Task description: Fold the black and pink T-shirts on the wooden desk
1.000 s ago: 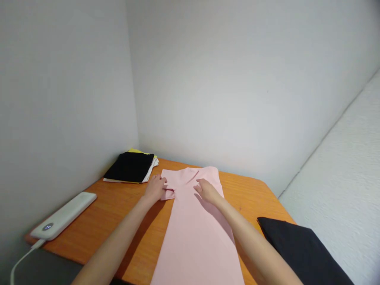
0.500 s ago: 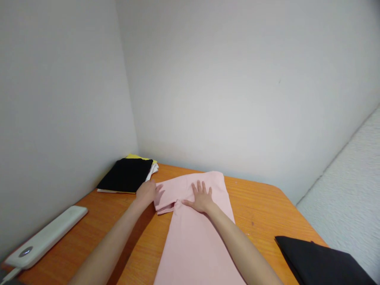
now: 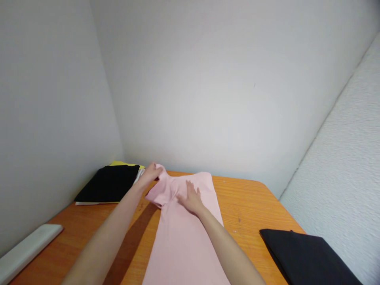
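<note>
Orange table (image 3: 246,206): left hand (image 3: 151,173) pinches the pink shirt (image 3: 184,237) sleeve up, right hand (image 3: 191,198) flat; the loose sleeve may slip and bunch.

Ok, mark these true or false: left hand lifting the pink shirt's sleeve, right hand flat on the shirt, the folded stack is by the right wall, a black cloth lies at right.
1. The left hand lifts a sleeve of the pink shirt. True.
2. The right hand is raised clear of the shirt. False: it lies flat on it.
3. The folded stack sits by the right wall. False: far left corner.
4. A black cloth lies at right on the table. True.
</note>
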`<action>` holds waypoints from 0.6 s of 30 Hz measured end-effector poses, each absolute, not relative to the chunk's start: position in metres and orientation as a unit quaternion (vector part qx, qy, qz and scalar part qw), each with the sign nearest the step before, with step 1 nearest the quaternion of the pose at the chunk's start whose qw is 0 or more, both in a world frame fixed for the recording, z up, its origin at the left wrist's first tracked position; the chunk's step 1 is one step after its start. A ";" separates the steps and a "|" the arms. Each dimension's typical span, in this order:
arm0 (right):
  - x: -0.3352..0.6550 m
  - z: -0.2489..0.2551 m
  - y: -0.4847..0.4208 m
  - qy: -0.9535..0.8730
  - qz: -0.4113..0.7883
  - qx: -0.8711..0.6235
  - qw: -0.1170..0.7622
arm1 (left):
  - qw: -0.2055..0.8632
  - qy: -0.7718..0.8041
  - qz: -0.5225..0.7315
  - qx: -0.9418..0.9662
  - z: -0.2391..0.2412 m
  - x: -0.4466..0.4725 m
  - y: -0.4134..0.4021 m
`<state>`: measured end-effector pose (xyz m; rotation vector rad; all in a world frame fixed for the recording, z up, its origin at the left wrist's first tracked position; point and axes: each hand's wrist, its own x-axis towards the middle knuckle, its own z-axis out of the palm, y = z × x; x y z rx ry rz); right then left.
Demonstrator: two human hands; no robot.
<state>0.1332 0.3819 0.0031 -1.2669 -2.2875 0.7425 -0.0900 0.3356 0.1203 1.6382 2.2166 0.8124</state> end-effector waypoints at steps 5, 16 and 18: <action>0.166 0.018 0.419 -0.739 0.365 -0.487 0.290 | 0.206 0.628 0.295 0.690 0.115 -0.030 0.337; 0.168 0.004 0.405 -0.839 0.206 -0.446 0.235 | 0.092 0.629 0.121 0.763 0.014 0.022 0.277; 0.163 -0.005 0.396 -0.874 0.132 -0.433 0.177 | 0.032 0.625 0.117 0.771 0.007 0.022 0.276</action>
